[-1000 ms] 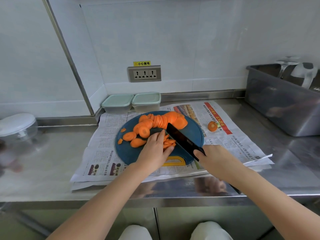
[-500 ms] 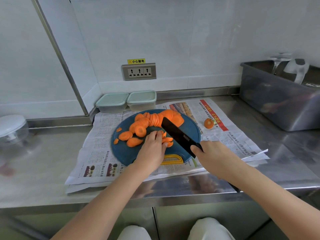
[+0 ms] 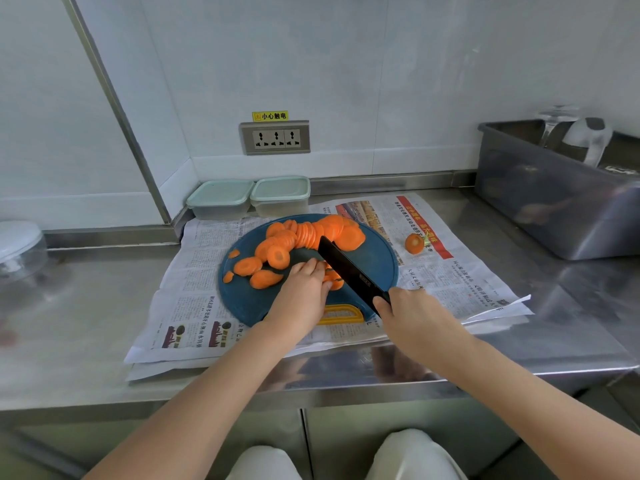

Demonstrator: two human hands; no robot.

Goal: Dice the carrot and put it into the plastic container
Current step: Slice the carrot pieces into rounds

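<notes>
We're mid-task. The carrot (image 3: 304, 237) is all cut into rounds, lying in a row and loose pile on the blue cutting board (image 3: 381, 268). Our left hand (image 3: 304, 289) presses flat on a few slices near the board's front; the right hand (image 3: 412, 317) is clenched on the black knife (image 3: 349, 273), blade just beside them. Dicing looks barely begun. Both plastic containers (image 3: 280, 195) sit lidded behind the board, so nothing seems transferred yet.

The left hand (image 3: 304, 289) presses flat on some orange carrot pieces (image 3: 333, 279) on the round blue cutting board (image 3: 375, 261). Just right of it, the right hand (image 3: 414, 315) grips a black knife (image 3: 348, 271). Round carrot slices (image 3: 304, 235) lie beyond the fingers.
</notes>
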